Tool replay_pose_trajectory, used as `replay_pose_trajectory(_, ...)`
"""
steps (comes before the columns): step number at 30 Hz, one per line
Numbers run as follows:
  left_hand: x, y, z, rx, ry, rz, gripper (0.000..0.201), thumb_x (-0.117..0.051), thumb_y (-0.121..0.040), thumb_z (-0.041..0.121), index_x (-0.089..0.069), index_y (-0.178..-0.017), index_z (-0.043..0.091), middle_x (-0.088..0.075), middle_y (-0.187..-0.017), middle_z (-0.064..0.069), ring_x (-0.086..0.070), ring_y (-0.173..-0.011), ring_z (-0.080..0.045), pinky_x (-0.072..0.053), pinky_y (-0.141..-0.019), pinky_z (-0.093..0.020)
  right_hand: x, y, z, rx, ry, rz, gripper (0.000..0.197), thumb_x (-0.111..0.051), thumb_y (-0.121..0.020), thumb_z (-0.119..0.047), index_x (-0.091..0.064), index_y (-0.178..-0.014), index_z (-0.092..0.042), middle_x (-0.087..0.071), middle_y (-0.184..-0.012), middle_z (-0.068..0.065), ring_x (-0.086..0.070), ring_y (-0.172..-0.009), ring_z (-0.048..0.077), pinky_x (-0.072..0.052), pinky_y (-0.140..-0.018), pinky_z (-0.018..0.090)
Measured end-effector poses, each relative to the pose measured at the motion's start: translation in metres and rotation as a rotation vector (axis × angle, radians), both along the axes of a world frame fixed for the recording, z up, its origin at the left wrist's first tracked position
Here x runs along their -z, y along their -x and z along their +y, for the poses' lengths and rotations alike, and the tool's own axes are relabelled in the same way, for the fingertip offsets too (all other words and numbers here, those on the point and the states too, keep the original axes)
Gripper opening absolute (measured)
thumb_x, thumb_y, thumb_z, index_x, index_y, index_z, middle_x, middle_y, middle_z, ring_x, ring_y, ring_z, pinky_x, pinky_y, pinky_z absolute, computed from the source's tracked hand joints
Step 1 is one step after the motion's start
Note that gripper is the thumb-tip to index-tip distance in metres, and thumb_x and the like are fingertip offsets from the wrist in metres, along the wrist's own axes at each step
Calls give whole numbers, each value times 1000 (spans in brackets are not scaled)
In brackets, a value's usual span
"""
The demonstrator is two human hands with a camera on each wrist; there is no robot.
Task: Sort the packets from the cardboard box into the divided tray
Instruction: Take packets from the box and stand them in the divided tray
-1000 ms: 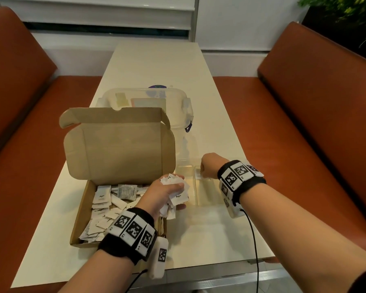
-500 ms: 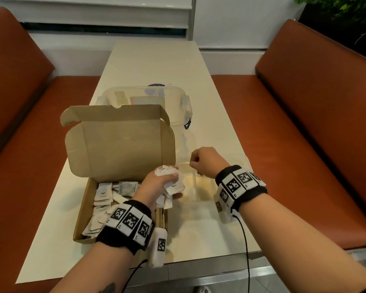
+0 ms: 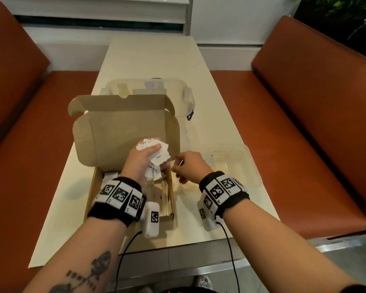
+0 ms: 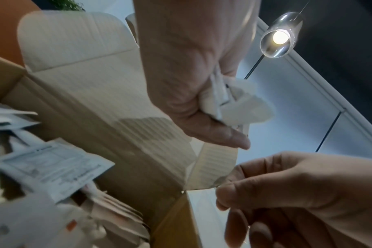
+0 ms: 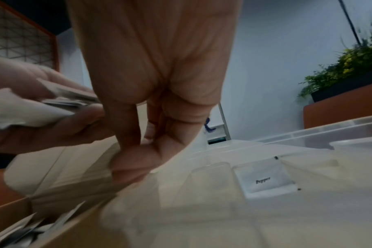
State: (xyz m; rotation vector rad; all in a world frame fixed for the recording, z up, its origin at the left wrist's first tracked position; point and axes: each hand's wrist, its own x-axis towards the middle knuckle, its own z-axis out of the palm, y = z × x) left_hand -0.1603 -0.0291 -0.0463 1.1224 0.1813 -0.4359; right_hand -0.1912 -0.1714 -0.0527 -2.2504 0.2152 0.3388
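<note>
The right hand (image 3: 186, 166) has swung back from the divided tray (image 3: 247, 166), grip loosely curled and empty, reaching for the bunch. One pepper packet (image 5: 265, 181) now lies in a tray compartment, so that's a drop made. The left hand (image 3: 142, 159) has lifted, clamped on a bunch of packets (image 3: 156, 153) above the cardboard box (image 3: 125, 132) near the table's (image 3: 152, 60) front edge. Next packet, I'd judge.

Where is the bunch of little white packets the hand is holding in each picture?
Head: the bunch of packets, middle, gripped in the left hand, before the box flap.
Left wrist: upper middle, sticking out of the fist.
Right wrist: far left edge.
Shared landmark: the cardboard box.
</note>
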Motion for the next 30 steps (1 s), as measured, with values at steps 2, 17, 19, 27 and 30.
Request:
replay_pose_trajectory(2, -1, -2, 2, -1, -6, -10, 13, -53, -93, 3, -62, -99, 12, -63, -85, -14, -65, -67, -23, -57, -57, -33, 0, 2, 9, -27, 16, 1, 15, -54, -90, -4, -54, -77, -10, -62, -72, 10, -59, -45, 13, -52, -47, 22)
replay_pose_trajectory(17, 8, -9, 38, -49, 5, -43, 21, -53, -93, 2, -55, -114, 7, -61, -89, -15, -62, -71, -26, -59, -55, -33, 8, -3, 52, -258, 445, 24, 32, -41, -93, 1, -57, -121, -3, -61, -115, 19, -62, -102, 32, -50, -92, 39)
replay_pose_trajectory(19, 9, -8, 41, -55, 7, -43, 19, -54, -93, 3, -57, -111, 8, -62, -88, -14, -64, -69, -23, -59, -55, -32, 8, -4, 58, -257, 436, 9, 32, -40, -93, 1, -56, -120, -3, -61, -114, 19, -62, -102, 33, -49, -91, 39)
replay_pose_trajectory(27, 12, -11, 54, -69, 36, -29, 17, -55, -92, 3, -60, -106, 11, -64, -88, -14, -68, -65, -20, -59, -56, -33, 12, -14, 71, -276, 396, -28, 37, -43, -92, 2, -52, -126, -7, -62, -112, 18, -63, -99, 32, -52, -86, 37)
replay_pose_trajectory(30, 15, -8, 54, -64, 46, -9, 15, -55, -92, 3, -61, -102, 13, -64, -88, -14, -68, -65, -20, -59, -57, -34, 14, -14, 73, -264, 376, -50, 34, -43, -92, 2, -54, -123, -8, -63, -109, 18, -64, -96, 33, -52, -82, 35)
